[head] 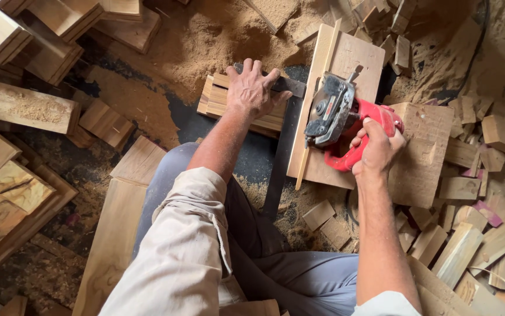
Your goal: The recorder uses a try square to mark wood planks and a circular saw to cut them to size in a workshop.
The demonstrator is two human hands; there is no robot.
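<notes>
My right hand (377, 147) grips the red handle of a circular saw (341, 120) whose grey metal guard sits on a pale wooden board (352, 55). A thin wooden strip (318, 93) runs along the board's left edge beside the saw. My left hand (253, 89) presses flat, fingers spread, on a dark metal bar (287, 86) lying across a stack of small wooden slats (217, 99). The two hands are about a saw's width apart.
Sawdust (205, 41) covers the ground ahead. Offcut blocks (475, 234) pile up at right. Thick planks (18, 105) and timber pieces lie at left. A long plank (112, 234) sits under my left leg. A black cable (480, 35) runs at top right.
</notes>
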